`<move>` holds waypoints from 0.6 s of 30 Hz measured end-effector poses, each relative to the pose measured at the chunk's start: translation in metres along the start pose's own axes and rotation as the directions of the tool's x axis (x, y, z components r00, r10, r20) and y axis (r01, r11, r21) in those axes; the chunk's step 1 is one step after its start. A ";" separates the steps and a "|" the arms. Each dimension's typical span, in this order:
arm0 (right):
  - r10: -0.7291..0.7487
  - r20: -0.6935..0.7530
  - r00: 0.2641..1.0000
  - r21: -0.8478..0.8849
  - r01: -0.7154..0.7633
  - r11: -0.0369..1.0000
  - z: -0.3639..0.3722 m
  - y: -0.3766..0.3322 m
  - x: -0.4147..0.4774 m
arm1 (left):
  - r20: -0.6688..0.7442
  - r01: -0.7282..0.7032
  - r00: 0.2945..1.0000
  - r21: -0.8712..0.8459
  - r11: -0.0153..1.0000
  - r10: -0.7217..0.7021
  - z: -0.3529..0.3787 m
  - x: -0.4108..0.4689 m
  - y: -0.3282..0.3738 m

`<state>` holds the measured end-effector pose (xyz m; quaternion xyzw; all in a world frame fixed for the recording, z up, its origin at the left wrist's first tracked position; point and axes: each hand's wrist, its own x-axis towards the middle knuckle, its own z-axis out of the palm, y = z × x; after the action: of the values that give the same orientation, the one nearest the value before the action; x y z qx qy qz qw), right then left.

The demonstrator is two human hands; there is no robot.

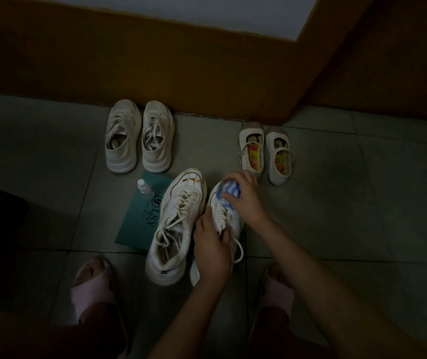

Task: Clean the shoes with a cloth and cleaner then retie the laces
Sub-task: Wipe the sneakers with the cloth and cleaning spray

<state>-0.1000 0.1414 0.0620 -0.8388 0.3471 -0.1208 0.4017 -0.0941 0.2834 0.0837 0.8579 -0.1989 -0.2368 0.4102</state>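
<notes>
Person crouches over a grey tiled floor (336, 203). The white sneaker (234, 221) being worked on sits toe-away between the two hands. The right hand (244, 200) has its fingers curled round a bunched blue-and-white striped cloth (230, 190) and presses it on that sneaker's toe. The left hand (212, 248) grips the same sneaker over the tongue and lace area, fingers wrapped across the top; a loose lace end (238, 252) hangs out just right of this hand. The matching second sneaker (178, 224) touches or nearly touches the sneaker's left side, laces slack, with brownish marks on its toe. Further left of the sneaker a clear cleaner bottle (144, 188) stands on a teal card (136, 226) printed LSY. Beyond the sneaker to the far left is a beige sneaker pair (123, 156), by the brown wall (181, 73). Beyond it to the right is a pair of small strap shoes (252, 161) with cartoon insoles. Nearer than the sneaker are pink slippers, one at left (92, 294) and one at right (278, 294).
</notes>
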 end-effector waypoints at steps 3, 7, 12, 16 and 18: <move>0.027 -0.008 1.000 -0.035 -0.027 0.999 0.000 -0.002 0.004 | -0.006 0.001 1.000 0.003 1.000 -0.001 0.000 -0.001 0.001; 0.044 -0.036 0.998 -0.024 -0.045 0.999 -0.010 0.006 0.009 | -0.008 -0.008 1.000 0.000 1.000 0.008 0.000 -0.001 0.001; 0.117 -0.101 0.988 0.130 -0.104 0.986 -0.015 0.001 0.014 | -0.018 -0.014 1.000 -0.002 1.000 0.014 0.001 -0.002 -0.002; 0.092 0.019 0.996 0.045 -0.092 0.995 0.001 -0.005 0.007 | -0.025 -0.043 0.999 -0.005 0.999 0.043 0.000 -0.002 -0.002; 0.108 -0.012 0.994 -0.030 -0.108 0.994 0.002 -0.002 0.008 | -0.030 -0.046 0.998 0.000 0.999 0.046 0.001 -0.001 -0.003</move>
<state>-0.0925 0.1381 0.0613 -0.8243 0.3959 -0.0976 0.3929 -0.0946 0.2848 0.0812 0.8564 -0.2122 -0.2145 0.4190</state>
